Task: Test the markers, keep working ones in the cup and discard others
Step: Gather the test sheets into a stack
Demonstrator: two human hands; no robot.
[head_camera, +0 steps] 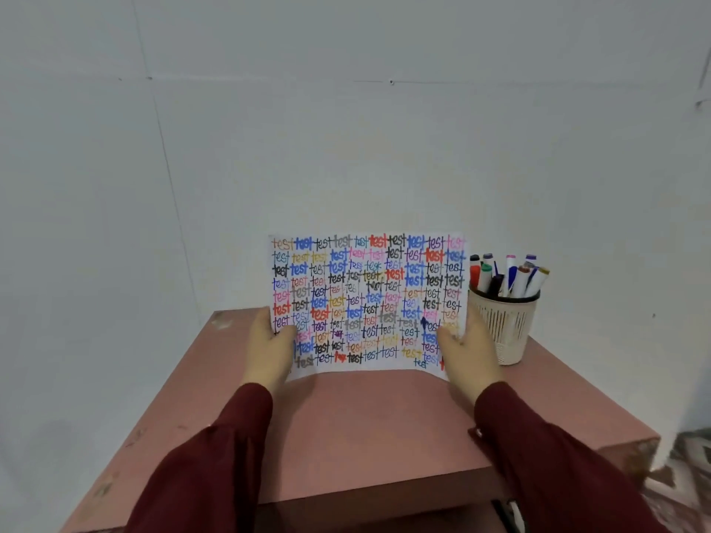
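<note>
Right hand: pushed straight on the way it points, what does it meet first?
The right hand grips the test sheet; beyond it, probably the white wall. The marker cup stands just right of that line, though depth is unclear.

Paper [369, 302] multicoloured "test" rows; cup [506, 327] beige ribbed; table [377, 425] pink.

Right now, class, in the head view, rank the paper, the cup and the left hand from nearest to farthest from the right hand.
1. Paper: held by the right hand at its right edge.
2. Cup: just right of that hand.
3. Left hand: across the paper, holding its left edge.
</note>
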